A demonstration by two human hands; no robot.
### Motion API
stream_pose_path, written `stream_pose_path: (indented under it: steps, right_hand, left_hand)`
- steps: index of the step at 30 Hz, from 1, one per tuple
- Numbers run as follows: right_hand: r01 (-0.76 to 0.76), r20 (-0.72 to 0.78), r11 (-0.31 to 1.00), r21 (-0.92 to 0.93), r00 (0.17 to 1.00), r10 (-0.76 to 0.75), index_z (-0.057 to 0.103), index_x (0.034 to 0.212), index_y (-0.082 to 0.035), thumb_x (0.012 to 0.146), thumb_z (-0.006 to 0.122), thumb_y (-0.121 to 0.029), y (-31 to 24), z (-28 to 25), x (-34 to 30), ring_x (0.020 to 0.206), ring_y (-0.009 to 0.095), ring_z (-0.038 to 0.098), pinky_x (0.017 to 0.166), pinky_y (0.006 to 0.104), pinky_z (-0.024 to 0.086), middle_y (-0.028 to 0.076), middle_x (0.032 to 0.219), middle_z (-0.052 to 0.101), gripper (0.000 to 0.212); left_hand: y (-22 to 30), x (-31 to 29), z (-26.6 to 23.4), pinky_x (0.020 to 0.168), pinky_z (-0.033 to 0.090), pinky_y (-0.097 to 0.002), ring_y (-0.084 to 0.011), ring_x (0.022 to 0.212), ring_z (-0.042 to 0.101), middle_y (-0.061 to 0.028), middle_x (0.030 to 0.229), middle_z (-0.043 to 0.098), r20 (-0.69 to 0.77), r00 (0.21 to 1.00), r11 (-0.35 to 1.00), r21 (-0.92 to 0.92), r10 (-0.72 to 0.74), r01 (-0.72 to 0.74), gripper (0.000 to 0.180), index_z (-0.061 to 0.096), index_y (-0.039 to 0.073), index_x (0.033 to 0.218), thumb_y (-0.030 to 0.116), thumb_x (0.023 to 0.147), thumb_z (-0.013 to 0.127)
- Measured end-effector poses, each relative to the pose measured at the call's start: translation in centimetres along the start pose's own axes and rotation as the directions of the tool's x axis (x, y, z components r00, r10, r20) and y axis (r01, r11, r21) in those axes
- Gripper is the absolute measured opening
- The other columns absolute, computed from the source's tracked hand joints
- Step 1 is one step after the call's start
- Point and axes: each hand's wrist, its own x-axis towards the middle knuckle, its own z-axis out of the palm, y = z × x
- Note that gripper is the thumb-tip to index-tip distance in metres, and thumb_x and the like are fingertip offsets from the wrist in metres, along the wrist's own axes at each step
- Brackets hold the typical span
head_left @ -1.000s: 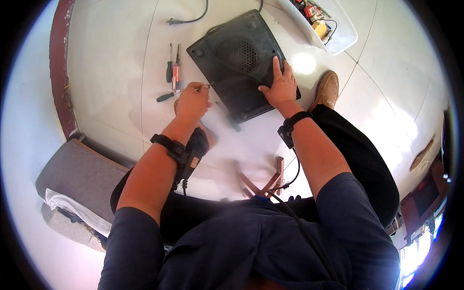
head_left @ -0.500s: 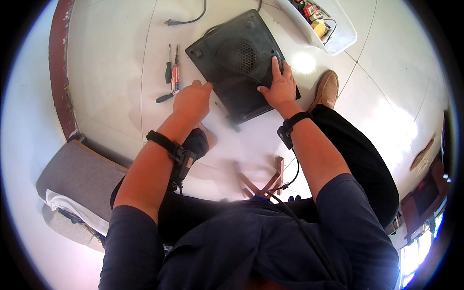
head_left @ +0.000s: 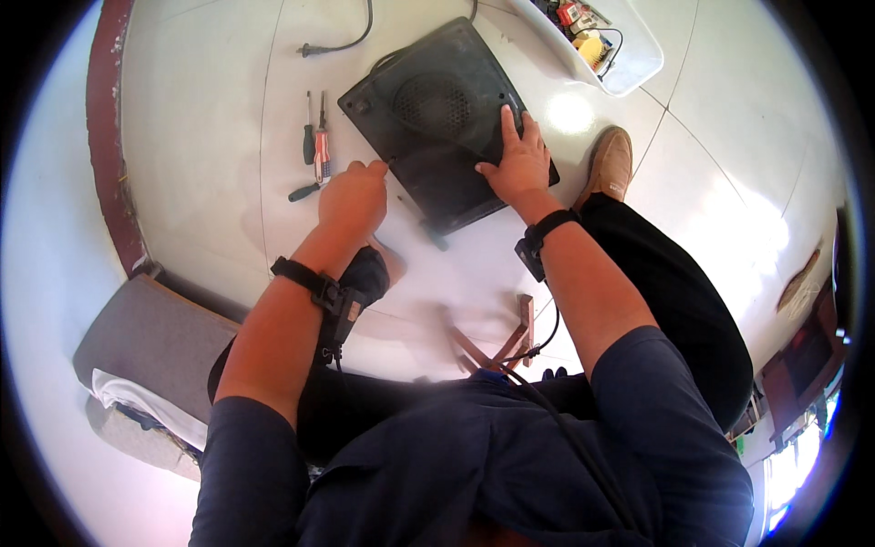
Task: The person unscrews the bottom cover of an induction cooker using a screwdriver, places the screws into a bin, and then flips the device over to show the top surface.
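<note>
On the glossy white tiled floor, between a dark-red baseboard and a white plastic bin, lies a square black appliance with a round grille. The right hand spreads its grip wide on it; the left hand curls at its edge, its grip's contents impossible to tell.

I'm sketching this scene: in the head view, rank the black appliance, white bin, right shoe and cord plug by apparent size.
1. Black appliance
2. White bin, cut off by the frame
3. Right shoe
4. Cord plug
</note>
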Motion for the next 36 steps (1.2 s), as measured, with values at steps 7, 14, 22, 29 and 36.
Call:
stream_pose_path:
  steps: [7, 14, 22, 29, 36]
  right_hand:
    - [0.004, -0.002, 1.0, -0.001, 1.0, -0.004, 0.021, 0.159, -0.024, 0.074, 0.086, -0.034, 0.0, -0.1, -0.1, 0.146, 0.037, 0.03, 0.114, 0.0506, 0.032, 0.019, 0.159, 0.026, 0.107]
    - [0.002, -0.004, 1.0, 0.011, 1.0, -0.002, 0.021, 0.159, -0.023, 0.075, 0.086, -0.034, 0.1, 0.0, -0.1, 0.146, 0.037, 0.03, 0.115, 0.0514, 0.032, 0.019, 0.159, 0.027, 0.107]
    - [-0.011, 0.009, 1.0, 0.007, 1.0, 0.011, 0.021, 0.159, -0.024, 0.074, 0.086, -0.033, -0.4, -0.3, -0.2, 0.146, 0.037, 0.031, 0.115, 0.0511, 0.032, 0.019, 0.158, 0.027, 0.107]
    - [0.004, -0.014, 0.999, 0.05, 1.0, -0.004, 0.023, 0.159, -0.024, 0.073, 0.087, -0.032, 0.5, 0.0, 0.0, 0.145, 0.038, 0.032, 0.115, 0.0507, 0.031, 0.02, 0.158, 0.03, 0.108]
    - [0.049, -0.072, 0.978, 0.202, 0.997, -0.035, 0.023, 0.158, -0.011, 0.074, 0.086, -0.035, 2.5, 0.3, -0.1, 0.14, 0.038, 0.037, 0.114, 0.0445, 0.034, 0.02, 0.155, 0.033, 0.108]
  left_hand:
    - [-0.1, 0.1, 0.7, 0.079, 0.055, -0.0473, -0.0363, 0.089, 0.069, -0.017, 0.096, 0.07, -0.028, 0.993, 0.976, -0.188, -0.118, 0.11, 0.022, 0.064, 0.009, 0.11, 0.024, 0.097, 0.057]
    - [0.0, 0.1, 0.1, 0.074, 0.055, -0.0474, -0.038, 0.085, 0.068, -0.0172, 0.094, 0.069, 0.026, 0.999, 0.999, -0.019, -0.048, 0.048, 0.022, 0.063, 0.009, 0.113, 0.024, 0.097, 0.058]
    - [0.1, 0.2, -0.3, 0.073, 0.056, -0.0475, -0.0371, 0.085, 0.069, -0.0167, 0.095, 0.067, 0.031, 1.0, 0.998, 0.067, -0.001, -0.001, 0.021, 0.063, 0.01, 0.112, 0.018, 0.093, 0.059]
    - [3.9, 0.8, -6.8, 0.075, 0.053, -0.0465, -0.0374, 0.081, 0.068, -0.0175, 0.084, 0.069, 0.05, 0.998, 0.984, -0.178, 0.035, -0.025, 0.025, 0.061, 0.008, 0.11, 0.021, 0.089, 0.062]
    - [8.7, 4.7, -5.4, 0.073, 0.052, -0.0451, -0.0367, 0.08, 0.067, -0.0186, 0.092, 0.069, -0.296, 0.935, 0.903, -0.317, 0.196, -0.289, 0.027, 0.06, 0.005, 0.111, 0.019, 0.088, 0.066]
